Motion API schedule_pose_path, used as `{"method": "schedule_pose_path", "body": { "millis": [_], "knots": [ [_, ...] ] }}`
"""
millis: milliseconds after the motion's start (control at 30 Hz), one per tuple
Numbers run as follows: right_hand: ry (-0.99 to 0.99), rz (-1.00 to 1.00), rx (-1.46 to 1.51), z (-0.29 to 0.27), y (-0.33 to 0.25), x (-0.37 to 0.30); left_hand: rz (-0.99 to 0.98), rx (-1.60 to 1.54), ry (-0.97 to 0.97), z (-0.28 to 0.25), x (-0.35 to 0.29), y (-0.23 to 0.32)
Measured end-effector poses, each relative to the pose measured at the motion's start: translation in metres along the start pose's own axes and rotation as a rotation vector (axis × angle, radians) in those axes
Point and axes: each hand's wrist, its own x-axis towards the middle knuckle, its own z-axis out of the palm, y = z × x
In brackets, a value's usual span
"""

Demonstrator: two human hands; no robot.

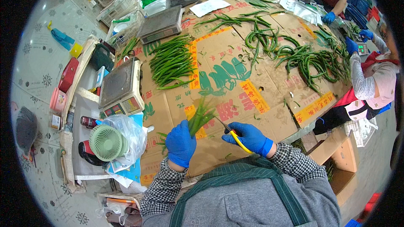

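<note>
My left hand (181, 143), in a blue glove, is closed around a bunch of long green chili peppers (198, 120). Their upper ends fan out and look blurred. In my blue-gloved right hand (252, 138) is a pair of scissors with yellow handles (243, 144). Its dark blades point up and left toward the bunch, a short gap away from it. A neat stack of green chili peppers (170, 61) lies beyond my left hand. Looser, curved peppers (313, 65) spread over the right side of the table.
Printed cardboard (172, 109) covers the table. Two weighing scales (117, 85) stand at the left, near a pale green fan (108, 142) and a clear plastic bag (134, 136). Co-workers stand across the table and at its right, one gloved hand (351, 46) beside another scale.
</note>
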Motion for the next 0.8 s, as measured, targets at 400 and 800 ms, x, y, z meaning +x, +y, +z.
{"method": "schedule_pose_path", "body": {
  "millis": [400, 800],
  "knots": [
    [0.125, -0.088, -0.171, 0.008, -0.004, 0.001, 0.034, -0.030, -0.016, -0.002, -0.001, 0.004],
    [0.118, -0.062, -0.198, 0.000, 0.004, 0.008, 0.090, -0.023, -0.021, 0.003, -0.002, 0.001]
  ]
}}
